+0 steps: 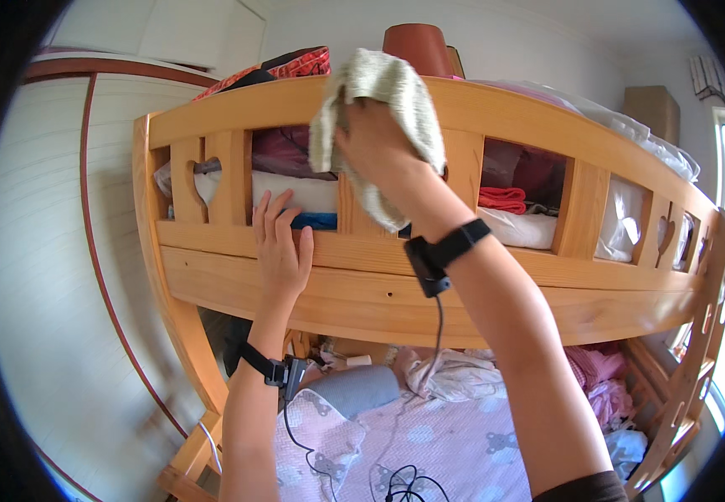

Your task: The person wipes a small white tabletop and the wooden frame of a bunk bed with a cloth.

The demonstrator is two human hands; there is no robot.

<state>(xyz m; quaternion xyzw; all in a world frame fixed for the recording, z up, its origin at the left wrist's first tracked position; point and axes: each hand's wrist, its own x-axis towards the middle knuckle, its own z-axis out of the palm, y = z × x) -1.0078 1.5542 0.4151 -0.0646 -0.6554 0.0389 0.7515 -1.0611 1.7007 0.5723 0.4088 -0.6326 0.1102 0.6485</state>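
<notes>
My right hand point(377, 140) is closed on a pale green-white cloth point(383, 77), which drapes over the top guard rail of a wooden bunk bed point(505, 107). The cloth's loose end hangs down in front of the slats. My left hand point(282, 255) lies against the lower rail point(346, 244), holding nothing, its fingers stretched out and slightly apart, with the fingertips at the gap above it. Each wrist wears a black strap with a small device, a cable trailing from it.
On the upper bunk are a reddish-brown tub point(418, 48), a red patterned bag point(295, 63), folded red fabric point(502, 199) and plastic-wrapped bedding. The lower bunk holds a pink quilt point(446, 435) and a grey pillow point(352, 390). A white wardrobe point(36, 251) stands left, a ladder point(697, 360) right.
</notes>
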